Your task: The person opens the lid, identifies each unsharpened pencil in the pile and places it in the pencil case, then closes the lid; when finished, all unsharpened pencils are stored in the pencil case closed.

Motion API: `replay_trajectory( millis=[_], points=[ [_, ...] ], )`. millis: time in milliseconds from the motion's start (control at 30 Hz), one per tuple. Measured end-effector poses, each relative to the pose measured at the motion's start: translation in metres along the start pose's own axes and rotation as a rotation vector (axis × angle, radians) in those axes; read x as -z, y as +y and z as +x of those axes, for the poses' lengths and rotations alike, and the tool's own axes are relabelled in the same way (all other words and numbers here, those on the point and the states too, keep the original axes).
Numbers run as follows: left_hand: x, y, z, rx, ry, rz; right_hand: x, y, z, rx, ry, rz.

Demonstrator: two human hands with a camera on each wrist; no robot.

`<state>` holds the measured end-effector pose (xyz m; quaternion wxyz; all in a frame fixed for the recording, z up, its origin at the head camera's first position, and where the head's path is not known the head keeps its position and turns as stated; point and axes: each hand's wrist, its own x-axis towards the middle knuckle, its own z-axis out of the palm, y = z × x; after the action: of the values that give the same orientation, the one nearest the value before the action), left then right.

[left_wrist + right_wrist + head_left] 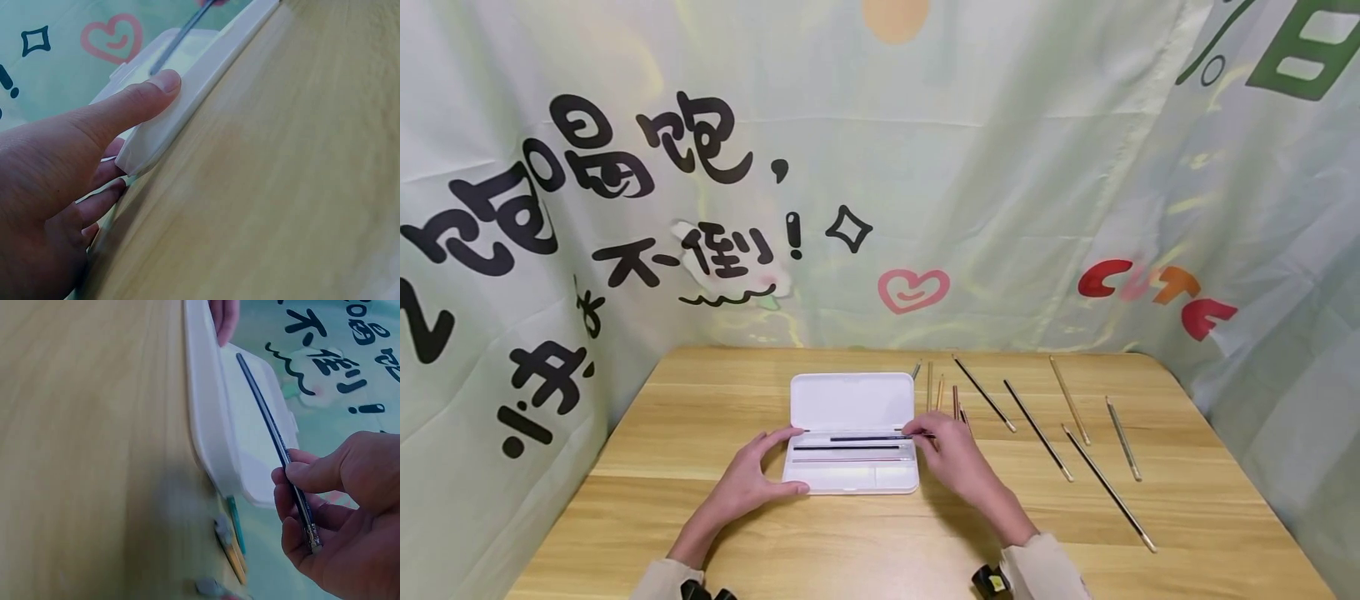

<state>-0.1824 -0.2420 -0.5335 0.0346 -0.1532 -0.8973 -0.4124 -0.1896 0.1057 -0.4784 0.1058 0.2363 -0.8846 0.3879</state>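
Observation:
A white case [850,478] lies with its lid raised on the wooden table; a dark pencil [842,447] and a thin reddish one [850,460] lie inside. My left hand [748,477] holds the case's left end, thumb on the front edge in the left wrist view [100,137], fingers behind. My right hand [953,454] pinches a dark striped pencil [265,415] near its metal-capped end, over the case's rear part. In the right wrist view the right hand [350,506] has its thumb on top and its fingers curled under that pencil.
Several pencils lie behind and right of the case, among them a black one [1036,429], a longer black one [1108,487], a tan one [1070,400] and a grey one [1123,439]. A printed curtain [1000,167] hangs along the table's back and sides.

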Motion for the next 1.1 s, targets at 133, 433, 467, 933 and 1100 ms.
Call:
replay_trajectory(
  millis=[133,433,467,933,1100],
  points=[
    [0.000,0.000,0.000,-0.007,0.001,0.004,-0.013,-0.004,0.003,0.012,-0.046,-0.002],
    [0.000,-0.001,-0.001,0.026,-0.008,-0.009,-0.034,-0.014,0.011,0.031,-0.090,0.018],
    [0.000,-0.001,-0.001,0.027,-0.010,-0.008,-0.036,-0.014,0.012,0.028,-0.093,0.018],
    [0.000,-0.001,0.000,0.002,0.002,0.015,-0.047,-0.017,0.016,0.003,-0.103,-0.020],
    [0.000,-0.001,0.000,0.012,-0.002,0.013,-0.036,-0.016,0.014,-0.011,-0.089,-0.018]
  ],
)
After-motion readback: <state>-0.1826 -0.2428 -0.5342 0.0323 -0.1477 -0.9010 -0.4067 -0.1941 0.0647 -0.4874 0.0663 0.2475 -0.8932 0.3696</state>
